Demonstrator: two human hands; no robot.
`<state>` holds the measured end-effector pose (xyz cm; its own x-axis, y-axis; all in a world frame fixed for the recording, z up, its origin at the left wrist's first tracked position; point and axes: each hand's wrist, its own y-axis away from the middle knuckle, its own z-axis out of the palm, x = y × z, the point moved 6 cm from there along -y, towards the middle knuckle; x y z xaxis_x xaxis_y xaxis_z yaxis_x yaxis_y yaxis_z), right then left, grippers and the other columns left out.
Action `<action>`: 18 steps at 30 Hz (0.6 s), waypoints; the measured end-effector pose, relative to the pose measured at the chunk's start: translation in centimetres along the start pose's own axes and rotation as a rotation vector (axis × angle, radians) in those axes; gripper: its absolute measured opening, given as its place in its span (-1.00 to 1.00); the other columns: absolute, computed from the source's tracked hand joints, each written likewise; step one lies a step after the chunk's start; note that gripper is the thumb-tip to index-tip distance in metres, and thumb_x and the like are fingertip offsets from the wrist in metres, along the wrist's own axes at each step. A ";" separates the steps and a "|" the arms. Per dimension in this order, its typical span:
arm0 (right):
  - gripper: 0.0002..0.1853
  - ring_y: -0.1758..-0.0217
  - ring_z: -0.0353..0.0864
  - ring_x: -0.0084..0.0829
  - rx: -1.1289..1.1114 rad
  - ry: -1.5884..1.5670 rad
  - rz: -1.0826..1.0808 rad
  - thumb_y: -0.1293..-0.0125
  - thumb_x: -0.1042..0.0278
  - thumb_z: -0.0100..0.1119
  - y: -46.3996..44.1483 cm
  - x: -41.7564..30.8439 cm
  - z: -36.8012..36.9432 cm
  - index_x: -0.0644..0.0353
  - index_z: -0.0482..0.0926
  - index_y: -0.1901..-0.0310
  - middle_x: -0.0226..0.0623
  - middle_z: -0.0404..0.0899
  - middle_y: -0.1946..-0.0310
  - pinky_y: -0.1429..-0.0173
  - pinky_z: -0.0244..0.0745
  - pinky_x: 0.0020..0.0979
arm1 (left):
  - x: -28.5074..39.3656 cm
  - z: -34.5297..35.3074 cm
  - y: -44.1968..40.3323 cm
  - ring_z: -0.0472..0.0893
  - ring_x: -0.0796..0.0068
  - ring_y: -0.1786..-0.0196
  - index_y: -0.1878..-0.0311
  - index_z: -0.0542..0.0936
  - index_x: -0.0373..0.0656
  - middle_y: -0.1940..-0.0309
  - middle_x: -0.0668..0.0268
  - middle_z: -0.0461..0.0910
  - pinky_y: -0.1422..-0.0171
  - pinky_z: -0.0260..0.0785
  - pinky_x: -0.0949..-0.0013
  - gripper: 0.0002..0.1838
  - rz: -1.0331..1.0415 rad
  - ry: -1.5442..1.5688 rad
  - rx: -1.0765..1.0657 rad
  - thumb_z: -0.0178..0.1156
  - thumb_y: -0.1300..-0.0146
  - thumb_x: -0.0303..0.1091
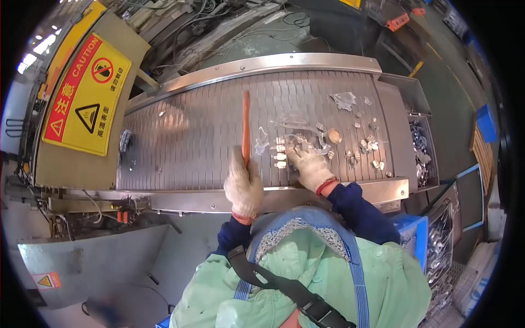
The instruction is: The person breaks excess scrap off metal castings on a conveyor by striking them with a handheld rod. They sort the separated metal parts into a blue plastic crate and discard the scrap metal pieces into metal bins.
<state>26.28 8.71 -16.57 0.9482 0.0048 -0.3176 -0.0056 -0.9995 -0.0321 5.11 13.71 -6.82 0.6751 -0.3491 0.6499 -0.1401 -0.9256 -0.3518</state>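
Note:
My left hand (244,188), in a white knit glove, is closed around a reddish-brown stick (246,123) that points away from me over the conveyor. Its lower end is hidden in my grip. My right hand (311,168), gloved the same way, is closed on a shiny metal casting (280,153) with several bright blocks along its left side. My palm and fingers cover part of this casting. Thin, clear-looking scraps (261,141) lie just left of it, and a round tan disc (334,135) lies to its upper right.
Small metal pieces (369,145) and a jagged flake (343,100) are scattered on the slatted conveyor (202,120). Metal bins (429,158) with parts stand at its right end. A machine housing with a caution sign (87,98) is at left. A blue crate (413,229) stands by my right side.

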 end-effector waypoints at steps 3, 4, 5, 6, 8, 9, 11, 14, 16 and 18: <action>-0.69 -0.32 0.70 -0.06 0.056 0.045 0.008 -0.35 0.30 0.42 0.0 0.0 0.9 0.02 0.81 -0.11 -0.23 0.77 -0.11 -0.34 0.69 -0.05 | -2.6 4.2 1.1 0.82 -0.37 0.04 -0.58 0.53 -0.16 0.04 -0.19 0.82 -0.02 0.64 -0.32 -0.44 -0.171 -0.344 -0.590 0.15 -0.62 -0.16; -0.73 -0.32 0.71 -0.05 0.082 0.100 0.012 -0.39 0.32 0.34 -0.1 -0.7 0.6 0.02 0.83 -0.08 -0.21 0.79 -0.12 -0.35 0.68 -0.04 | -8.6 8.0 2.7 0.82 -0.39 0.10 -0.56 0.51 -0.09 0.09 -0.19 0.82 0.02 0.62 -0.36 -0.47 -0.070 -0.424 -0.718 0.11 -0.61 -0.17; -0.74 -0.32 0.73 -0.04 0.106 0.153 0.016 -0.43 0.35 0.27 0.0 -1.2 0.5 0.02 0.86 -0.05 -0.19 0.80 -0.13 -0.35 0.67 -0.03 | -8.6 7.1 3.1 0.81 -0.39 0.12 -0.54 0.51 -0.07 0.10 -0.18 0.83 0.02 0.62 -0.37 -0.48 -0.090 -0.420 -0.650 0.12 -0.61 -0.16; -0.73 -0.29 0.74 -0.06 0.087 0.160 0.050 -0.41 0.30 0.29 -0.5 -1.0 1.5 0.06 0.87 -0.05 -0.18 0.80 -0.12 -0.35 0.65 0.04 | -7.6 6.0 1.9 0.81 -0.39 0.14 -0.52 0.52 -0.06 0.11 -0.17 0.83 0.03 0.62 -0.37 -0.50 -0.085 -0.417 -0.577 0.12 -0.61 -0.16; -0.77 -0.23 0.74 -0.03 0.189 0.092 0.017 -0.35 0.28 0.35 -1.5 -0.1 3.7 0.05 0.85 0.02 -0.20 0.78 -0.06 -0.26 0.67 0.04 | -2.6 2.4 -0.4 0.81 -0.37 0.16 -0.51 0.50 -0.07 0.15 -0.13 0.83 0.05 0.61 -0.36 -0.51 -0.080 -0.326 -0.399 0.13 -0.63 -0.13; -0.78 -0.19 0.73 -0.02 0.234 0.058 -0.006 -0.33 0.27 0.38 -1.7 0.2 4.3 0.05 0.84 0.05 -0.21 0.77 -0.02 -0.22 0.69 0.04 | 0.5 0.0 -1.0 0.81 -0.36 0.17 -0.51 0.50 -0.09 0.17 -0.13 0.82 0.06 0.61 -0.36 -0.51 -0.093 -0.212 -0.298 0.13 -0.64 -0.13; -0.79 -0.15 0.75 -0.04 0.244 0.067 -0.075 -0.34 0.28 0.36 -1.9 -0.5 2.6 0.05 0.84 0.05 -0.22 0.78 0.01 -0.21 0.68 0.03 | 4.5 -3.2 -1.9 0.81 -0.36 0.17 -0.50 0.49 -0.12 0.19 -0.14 0.81 0.08 0.60 -0.36 -0.51 -0.110 0.024 -0.085 0.13 -0.65 -0.12; -0.79 -0.10 0.78 -0.06 0.271 0.104 -0.094 -0.36 0.29 0.35 -2.2 -0.1 3.1 0.05 0.86 0.04 -0.20 0.79 0.05 -0.20 0.70 0.01 | 0.4 3.1 -1.0 0.81 -0.35 0.14 -0.48 0.51 -0.15 0.24 -0.18 0.79 0.03 0.60 -0.31 -0.53 0.028 -0.093 -0.336 0.13 -0.66 -0.13; -0.78 -0.09 0.79 -0.05 0.234 0.149 -0.058 -0.36 0.28 0.35 -2.4 0.0 3.1 0.03 0.86 0.03 -0.19 0.79 0.04 -0.21 0.71 0.02 | -6.3 10.2 -0.5 0.81 -0.34 0.08 -0.41 0.58 -0.14 0.20 -0.20 0.80 -0.02 0.60 -0.30 -0.57 0.001 -0.403 -0.756 0.13 -0.66 -0.13; -0.72 -0.19 0.77 -0.05 0.240 0.067 0.032 -0.44 0.27 0.25 -2.8 0.4 2.5 0.09 0.83 -0.06 -0.14 0.78 -0.09 -0.31 0.67 -0.01 | -4.1 8.1 -1.7 0.81 -0.34 0.11 -0.39 0.60 -0.12 0.22 -0.20 0.80 0.03 0.61 -0.30 -0.58 0.023 -0.397 -0.645 0.15 -0.65 -0.11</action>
<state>25.92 11.64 -18.97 0.9651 -0.0371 -0.2592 -0.1040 -0.9627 -0.2496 8.44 17.86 -14.35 0.8598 -0.4032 0.3132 -0.4709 -0.8634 0.1813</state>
